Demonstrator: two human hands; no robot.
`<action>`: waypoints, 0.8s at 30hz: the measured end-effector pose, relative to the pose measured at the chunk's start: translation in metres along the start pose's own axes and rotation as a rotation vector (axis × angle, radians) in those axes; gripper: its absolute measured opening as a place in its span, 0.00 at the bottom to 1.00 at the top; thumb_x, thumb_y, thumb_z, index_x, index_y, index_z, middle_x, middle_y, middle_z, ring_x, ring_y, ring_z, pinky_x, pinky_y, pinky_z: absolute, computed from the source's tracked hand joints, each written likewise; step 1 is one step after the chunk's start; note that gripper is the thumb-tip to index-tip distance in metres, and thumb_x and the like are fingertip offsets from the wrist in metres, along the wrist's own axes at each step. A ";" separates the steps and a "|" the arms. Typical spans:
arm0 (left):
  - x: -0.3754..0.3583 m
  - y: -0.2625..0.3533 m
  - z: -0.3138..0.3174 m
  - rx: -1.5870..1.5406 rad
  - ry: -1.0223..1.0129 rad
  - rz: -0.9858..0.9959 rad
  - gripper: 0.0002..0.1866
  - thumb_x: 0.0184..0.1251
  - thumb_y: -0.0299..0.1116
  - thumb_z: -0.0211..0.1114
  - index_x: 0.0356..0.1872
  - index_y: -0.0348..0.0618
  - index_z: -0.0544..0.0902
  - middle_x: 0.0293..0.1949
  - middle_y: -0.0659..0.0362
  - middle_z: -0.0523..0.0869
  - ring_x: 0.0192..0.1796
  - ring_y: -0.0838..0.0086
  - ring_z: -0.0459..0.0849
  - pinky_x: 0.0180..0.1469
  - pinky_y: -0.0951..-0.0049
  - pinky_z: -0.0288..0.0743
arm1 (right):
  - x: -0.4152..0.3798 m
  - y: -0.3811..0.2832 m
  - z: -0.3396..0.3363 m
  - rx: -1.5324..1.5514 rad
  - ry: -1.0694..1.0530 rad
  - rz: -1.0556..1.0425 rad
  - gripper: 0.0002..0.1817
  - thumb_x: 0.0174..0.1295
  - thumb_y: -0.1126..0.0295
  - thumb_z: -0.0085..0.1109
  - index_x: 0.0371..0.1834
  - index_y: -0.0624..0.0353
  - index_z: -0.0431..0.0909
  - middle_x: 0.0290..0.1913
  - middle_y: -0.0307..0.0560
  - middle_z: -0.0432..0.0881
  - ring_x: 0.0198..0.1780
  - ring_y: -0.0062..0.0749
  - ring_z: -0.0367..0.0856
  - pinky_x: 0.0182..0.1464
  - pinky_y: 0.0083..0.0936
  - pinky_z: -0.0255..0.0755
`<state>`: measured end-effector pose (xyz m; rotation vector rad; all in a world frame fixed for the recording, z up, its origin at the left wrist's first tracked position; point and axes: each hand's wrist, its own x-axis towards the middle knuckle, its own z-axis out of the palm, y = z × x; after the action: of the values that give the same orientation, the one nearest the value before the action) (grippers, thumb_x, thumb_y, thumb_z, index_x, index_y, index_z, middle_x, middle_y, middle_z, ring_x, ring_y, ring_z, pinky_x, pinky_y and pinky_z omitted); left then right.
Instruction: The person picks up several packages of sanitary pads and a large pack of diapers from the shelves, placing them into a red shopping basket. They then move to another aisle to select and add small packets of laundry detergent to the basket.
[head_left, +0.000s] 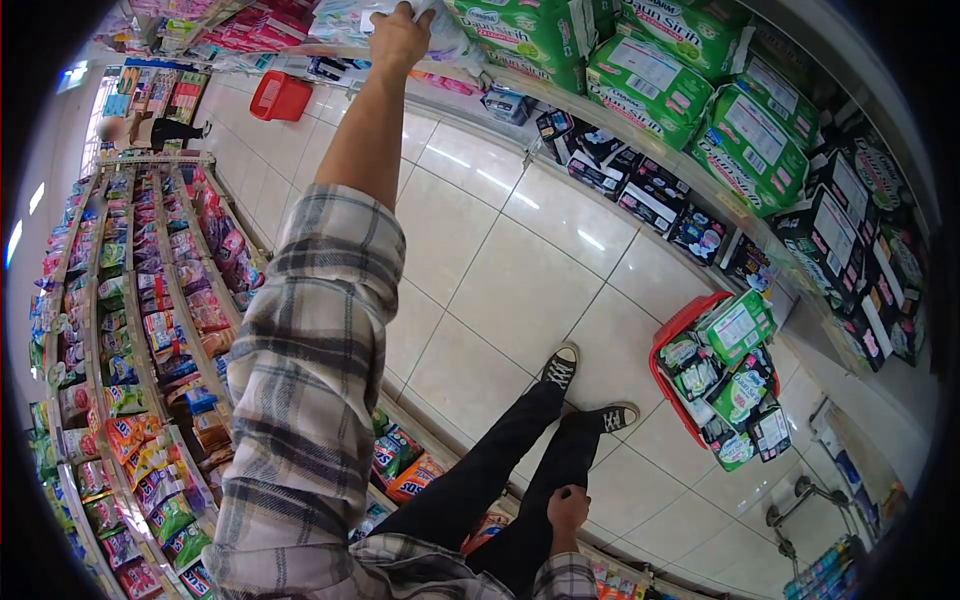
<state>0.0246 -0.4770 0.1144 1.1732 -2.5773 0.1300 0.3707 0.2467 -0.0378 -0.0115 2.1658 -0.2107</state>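
Note:
My left hand (400,38) is stretched out to the shelf ahead and grips a pale plastic-wrapped pack (445,35) at the shelf's edge. Green packs (640,75) are stacked on the same shelf just right of it, with black packs (650,185) lower down. My plaid sleeve (310,360) covers the arm up to the elbow. My right hand (567,507) hangs by my thigh, curled into a fist with nothing visible in it.
A red basket (672,340) holding green and black packs stands on the tiled floor beside my feet. A second red basket (280,97) sits farther down the aisle. Shelves of colourful packets (140,330) line the left. Another person (150,130) is far off.

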 end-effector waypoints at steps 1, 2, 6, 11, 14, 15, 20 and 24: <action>0.003 -0.008 0.004 0.003 0.020 0.057 0.29 0.64 0.56 0.57 0.49 0.36 0.78 0.47 0.35 0.78 0.52 0.45 0.78 0.55 0.55 0.72 | -0.001 0.002 0.000 -0.004 0.004 -0.003 0.06 0.54 0.66 0.58 0.31 0.53 0.81 0.40 0.46 0.81 0.46 0.48 0.77 0.48 0.43 0.75; 0.011 -0.019 0.008 0.005 0.042 0.116 0.27 0.65 0.54 0.58 0.48 0.36 0.79 0.47 0.35 0.79 0.51 0.45 0.78 0.54 0.55 0.72 | -0.001 0.003 0.001 -0.005 0.001 0.000 0.06 0.54 0.66 0.58 0.31 0.53 0.81 0.40 0.46 0.81 0.46 0.48 0.77 0.47 0.43 0.75; -0.011 -0.028 -0.007 -0.236 0.366 0.082 0.23 0.66 0.48 0.60 0.43 0.33 0.80 0.43 0.38 0.80 0.48 0.47 0.79 0.52 0.59 0.72 | -0.002 0.002 0.000 0.002 0.002 -0.002 0.06 0.54 0.66 0.58 0.30 0.53 0.81 0.40 0.46 0.81 0.45 0.48 0.77 0.47 0.42 0.75; -0.047 -0.059 -0.032 -0.815 0.325 -0.128 0.18 0.71 0.44 0.58 0.46 0.37 0.79 0.42 0.53 0.82 0.48 0.66 0.80 0.45 0.65 0.76 | -0.002 0.002 0.000 0.011 0.003 0.006 0.06 0.53 0.65 0.58 0.30 0.53 0.81 0.40 0.46 0.80 0.45 0.48 0.77 0.48 0.42 0.74; -0.086 -0.060 -0.056 -1.090 0.257 -0.146 0.16 0.72 0.40 0.56 0.49 0.36 0.77 0.43 0.57 0.81 0.47 0.73 0.80 0.41 0.72 0.79 | -0.002 0.009 0.004 -0.006 -0.007 -0.009 0.07 0.53 0.64 0.58 0.31 0.53 0.81 0.40 0.46 0.80 0.46 0.48 0.76 0.48 0.42 0.74; -0.100 -0.059 -0.062 -1.133 0.237 -0.148 0.16 0.73 0.38 0.56 0.51 0.35 0.77 0.43 0.58 0.80 0.47 0.74 0.80 0.40 0.74 0.80 | -0.001 0.010 0.004 -0.031 -0.014 -0.016 0.08 0.53 0.63 0.58 0.32 0.52 0.81 0.40 0.47 0.80 0.46 0.49 0.76 0.49 0.42 0.74; -0.213 -0.020 -0.071 -1.105 0.035 -0.147 0.16 0.72 0.32 0.56 0.56 0.34 0.75 0.56 0.56 0.74 0.52 0.71 0.79 0.46 0.74 0.80 | 0.049 0.014 0.028 -0.027 -0.258 -0.081 0.17 0.57 0.53 0.56 0.37 0.56 0.79 0.43 0.55 0.81 0.50 0.52 0.78 0.52 0.45 0.72; -0.348 0.045 -0.050 -0.941 -0.340 0.067 0.10 0.70 0.24 0.56 0.49 0.32 0.77 0.62 0.51 0.71 0.44 0.77 0.79 0.35 0.78 0.76 | 0.100 -0.033 -0.006 0.908 -0.333 -0.056 0.18 0.64 0.53 0.54 0.39 0.59 0.79 0.38 0.46 0.83 0.41 0.36 0.82 0.43 0.36 0.73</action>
<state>0.2184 -0.1860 0.0550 0.7623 -2.4044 -1.2136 0.3066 0.2062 -0.1110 0.3809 1.5806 -1.1170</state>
